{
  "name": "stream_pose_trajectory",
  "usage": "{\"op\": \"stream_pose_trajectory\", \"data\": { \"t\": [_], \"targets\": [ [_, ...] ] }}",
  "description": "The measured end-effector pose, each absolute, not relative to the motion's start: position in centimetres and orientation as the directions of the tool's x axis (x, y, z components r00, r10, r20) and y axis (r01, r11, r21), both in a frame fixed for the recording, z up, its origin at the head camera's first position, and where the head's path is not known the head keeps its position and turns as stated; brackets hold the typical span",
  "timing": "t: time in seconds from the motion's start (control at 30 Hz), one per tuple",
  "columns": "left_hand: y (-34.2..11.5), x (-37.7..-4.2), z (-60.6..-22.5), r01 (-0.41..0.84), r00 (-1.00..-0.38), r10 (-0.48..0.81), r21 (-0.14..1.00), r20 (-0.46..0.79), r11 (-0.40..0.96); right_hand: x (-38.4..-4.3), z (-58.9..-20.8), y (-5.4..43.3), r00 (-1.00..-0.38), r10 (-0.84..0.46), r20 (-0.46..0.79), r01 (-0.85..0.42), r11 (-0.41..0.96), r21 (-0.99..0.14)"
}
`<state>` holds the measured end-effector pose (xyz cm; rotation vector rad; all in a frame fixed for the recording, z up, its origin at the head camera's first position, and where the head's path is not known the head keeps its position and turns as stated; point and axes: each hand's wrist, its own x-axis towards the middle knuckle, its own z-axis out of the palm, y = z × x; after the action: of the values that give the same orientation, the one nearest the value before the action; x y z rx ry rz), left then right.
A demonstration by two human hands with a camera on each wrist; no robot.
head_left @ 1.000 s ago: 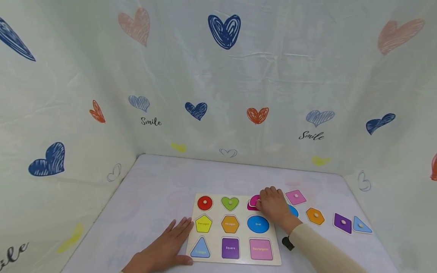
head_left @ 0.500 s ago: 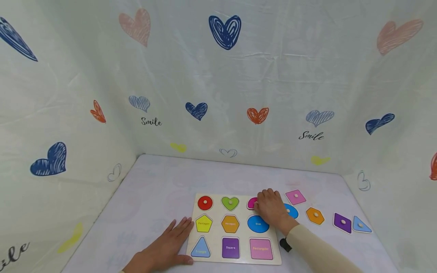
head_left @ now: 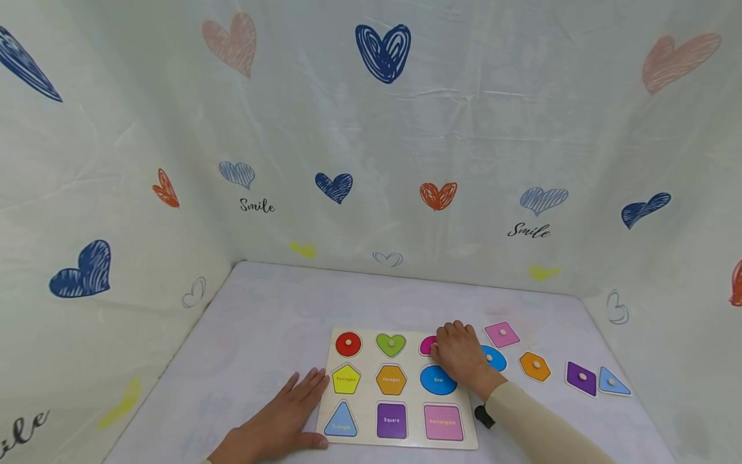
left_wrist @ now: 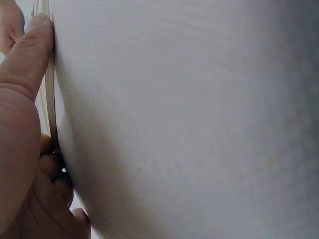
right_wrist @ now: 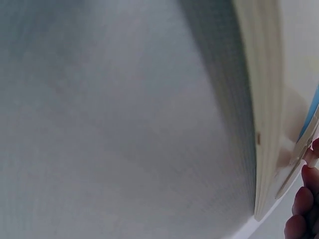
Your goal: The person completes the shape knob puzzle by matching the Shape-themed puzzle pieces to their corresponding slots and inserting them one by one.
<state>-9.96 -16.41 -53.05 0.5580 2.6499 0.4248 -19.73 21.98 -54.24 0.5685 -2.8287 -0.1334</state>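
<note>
A pale wooden shape-puzzle board (head_left: 368,406) lies flat on the table. My right hand (head_left: 462,351) is at its far right corner, pinching the small knob of a magenta puzzle piece (head_left: 427,345); the hand covers most of this piece. In the right wrist view, thumb and fingertips meet at the knob and the piece's edge shows close over the board. My left hand (head_left: 290,412) rests against the board's left side, fingers extended, thumb at the near corner. A red circle (head_left: 341,345) and a green heart (head_left: 382,343), both knobbed, sit in the board's far row.
Right of the board lie loose knobbed pieces: a pink rectangle (head_left: 495,333), blue oval (head_left: 497,362), orange hexagon (head_left: 529,364), purple square (head_left: 575,380) and light-blue triangle (head_left: 607,385). Heart-printed curtains (head_left: 377,129) stand behind the table (head_left: 278,309) and at its sides.
My right hand has shifted slightly left and lower, bringing the magenta piece from an offset over its matching recess into line with it. More of the loose blue oval shows. My left hand stays put.
</note>
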Motion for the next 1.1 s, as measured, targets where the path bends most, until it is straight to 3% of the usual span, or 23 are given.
{"op": "stream_pose_trajectory", "data": {
  "t": [0.33, 1.1],
  "targets": [
    [-16.67, -9.98, -53.28, 0.379, -0.835, 0.478, 0.343, -0.273, 0.859, -19.65, -54.0, 21.78, -0.91, -0.362, 0.201, -0.345, 0.932, 0.114],
    [-16.51, -9.91, -53.13, 0.347, -0.839, 0.459, 0.363, -0.293, 0.865, -19.65, -54.25, 21.75, -0.918, -0.343, 0.2, -0.332, 0.939, 0.091]
  ]
}}
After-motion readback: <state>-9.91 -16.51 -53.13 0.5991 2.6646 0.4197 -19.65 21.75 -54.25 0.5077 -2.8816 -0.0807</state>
